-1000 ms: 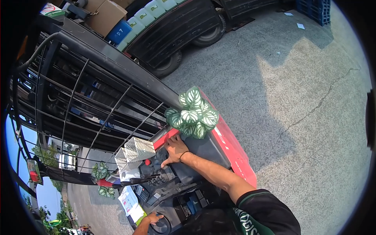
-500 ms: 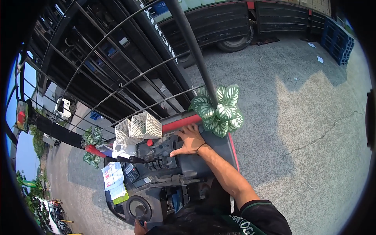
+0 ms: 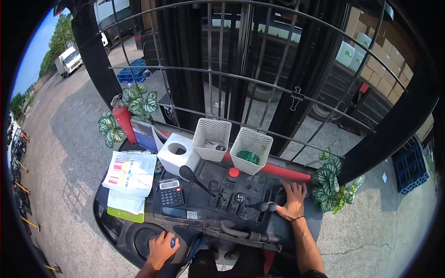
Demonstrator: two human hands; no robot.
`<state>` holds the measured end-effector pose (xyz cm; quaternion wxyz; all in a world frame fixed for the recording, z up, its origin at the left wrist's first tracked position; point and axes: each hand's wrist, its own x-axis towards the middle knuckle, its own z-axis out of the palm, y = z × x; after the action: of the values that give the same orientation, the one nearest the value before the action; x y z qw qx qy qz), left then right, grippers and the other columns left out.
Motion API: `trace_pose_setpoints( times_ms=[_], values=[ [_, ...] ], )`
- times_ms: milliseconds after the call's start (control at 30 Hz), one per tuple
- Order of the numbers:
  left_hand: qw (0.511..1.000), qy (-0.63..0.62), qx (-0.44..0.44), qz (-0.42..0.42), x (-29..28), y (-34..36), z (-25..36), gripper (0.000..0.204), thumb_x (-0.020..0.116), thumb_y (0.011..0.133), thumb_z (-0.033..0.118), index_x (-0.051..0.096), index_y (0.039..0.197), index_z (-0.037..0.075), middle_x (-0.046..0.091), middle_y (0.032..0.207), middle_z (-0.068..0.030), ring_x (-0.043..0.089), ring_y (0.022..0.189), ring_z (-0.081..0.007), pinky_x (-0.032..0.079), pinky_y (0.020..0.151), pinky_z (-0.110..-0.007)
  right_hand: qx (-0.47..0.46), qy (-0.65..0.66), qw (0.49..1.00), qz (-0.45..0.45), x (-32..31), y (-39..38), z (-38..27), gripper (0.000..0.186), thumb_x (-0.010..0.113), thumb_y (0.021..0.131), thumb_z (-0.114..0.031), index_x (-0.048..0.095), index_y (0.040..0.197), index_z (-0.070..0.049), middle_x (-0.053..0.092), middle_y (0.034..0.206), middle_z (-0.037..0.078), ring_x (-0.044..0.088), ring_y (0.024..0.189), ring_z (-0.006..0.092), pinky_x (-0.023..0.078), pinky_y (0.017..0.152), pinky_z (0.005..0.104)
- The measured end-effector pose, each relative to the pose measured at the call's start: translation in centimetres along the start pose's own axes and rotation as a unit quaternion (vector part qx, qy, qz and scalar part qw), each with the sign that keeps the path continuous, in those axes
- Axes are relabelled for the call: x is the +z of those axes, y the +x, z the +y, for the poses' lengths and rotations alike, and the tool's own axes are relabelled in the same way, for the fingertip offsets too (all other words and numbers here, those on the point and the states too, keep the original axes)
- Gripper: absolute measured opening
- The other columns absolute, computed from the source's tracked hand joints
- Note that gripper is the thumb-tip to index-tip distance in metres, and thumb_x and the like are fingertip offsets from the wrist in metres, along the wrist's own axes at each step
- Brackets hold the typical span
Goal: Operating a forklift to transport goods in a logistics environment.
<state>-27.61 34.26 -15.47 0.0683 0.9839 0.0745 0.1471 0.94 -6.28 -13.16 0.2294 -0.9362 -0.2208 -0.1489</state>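
Note:
At the lower left of a forklift's dark console (image 3: 296, 231), my left hand (image 3: 160, 250) is closed around the blue spinner knob (image 3: 173, 242) of the small black steering wheel (image 3: 136, 239). My right hand (image 3: 292, 204) lies on the console's right side, fingers spread and stretched away from me. Its thumb reaches beside the rounded tip of a dark control lever (image 3: 257, 206), and I cannot tell whether they touch. Left of that stand more black levers (image 3: 197, 180), with a red button (image 3: 233, 173) behind them.
Two white mesh baskets (image 3: 212, 139), a tissue box (image 3: 178, 154), papers (image 3: 130, 173) and a calculator (image 3: 171, 192) sit on the console. Beyond, a metal guard grille (image 3: 208, 71) fronts the black mast. A fire extinguisher (image 3: 123, 123) and leafy plants (image 3: 327, 178) flank it. Blue pallets (image 3: 410, 169) stand right.
The view has swung left, from the ground on the right to the mast and console. My left hand now shows fully on the wheel knob; my right hand stays on the console's right side.

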Motion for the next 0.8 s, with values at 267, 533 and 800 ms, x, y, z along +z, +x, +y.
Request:
trace_pose_setpoints(
  times_ms=[267, 533, 800],
  values=[
    [0.980, -0.097, -0.166, -0.042, 2.0, -11.8, 1.9, 0.024, 0.070, 0.091, 0.031, 0.069, 0.098, 0.008, 0.067, 0.086, -0.0190, 0.068, 0.080, -0.0406, 0.056, 0.069, -0.048, -0.021, -0.088, 0.994, -0.064, -1.7, 1.2, -3.7, 0.120, 0.082, 0.054, -0.076, 0.051, 0.150, -0.010, 0.052, 0.123, 0.018, 0.048, 0.116, 0.0397, 0.031, 0.108, 0.0558],
    [0.925, -0.053, -0.304, 0.223, -7.5, -7.5, -7.3, 0.015, 0.067, 0.089, 0.016, 0.062, 0.080, 0.005, 0.058, 0.071, -0.0176, 0.060, 0.063, -0.0435, 0.049, 0.061, -0.051, -0.014, -0.056, 0.998, -0.030, -5.3, 1.7, -3.6, 0.106, 0.084, 0.067, -0.065, 0.050, 0.150, -0.009, 0.056, 0.118, 0.016, 0.050, 0.115, 0.0380, 0.034, 0.107, 0.0512],
    [0.909, -0.021, -0.280, 0.307, -7.9, -2.4, -2.9, 0.014, 0.058, 0.098, 0.010, 0.056, 0.100, -0.004, 0.053, 0.097, -0.0202, 0.054, 0.097, -0.0412, 0.043, 0.085, -0.051, -0.047, -0.002, 0.998, -0.050, -11.7, 1.3, -1.3, 0.101, 0.086, 0.062, -0.060, 0.056, 0.146, -0.013, 0.057, 0.125, 0.014, 0.049, 0.121, 0.0359, 0.032, 0.111, 0.0539]
  ],
)
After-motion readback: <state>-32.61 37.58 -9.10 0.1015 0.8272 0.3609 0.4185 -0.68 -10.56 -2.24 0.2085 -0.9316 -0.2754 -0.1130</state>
